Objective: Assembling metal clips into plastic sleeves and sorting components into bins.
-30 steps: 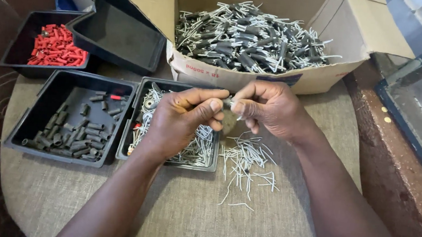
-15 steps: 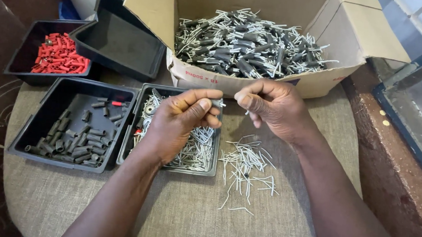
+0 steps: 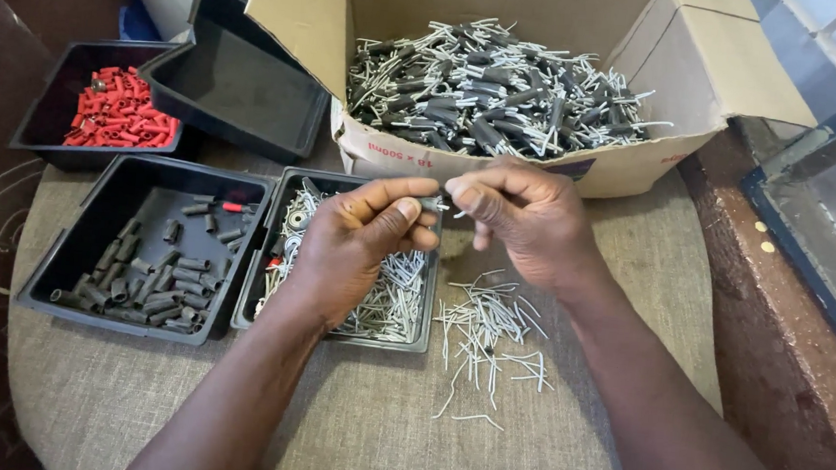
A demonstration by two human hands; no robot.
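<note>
A small dark sleeved connector [image 3: 431,204] lies crosswise between both hands above the wire tray's far edge [image 3: 362,183]; left hand [image 3: 353,245] and right hand [image 3: 524,218] each pinch one end, equally near.

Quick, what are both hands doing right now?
Left hand: closed, pinching a small dark part.
Right hand: closed, fingertips pinching the same part's other end.

I see my left hand [image 3: 352,250] and right hand [image 3: 529,219], pressed together a second ago, now drawn slightly apart. The small dark grey sleeved metal part [image 3: 432,204] now sits pinched between their fingertips, above the black plastic tray of silver pins [image 3: 277,254].
</note>
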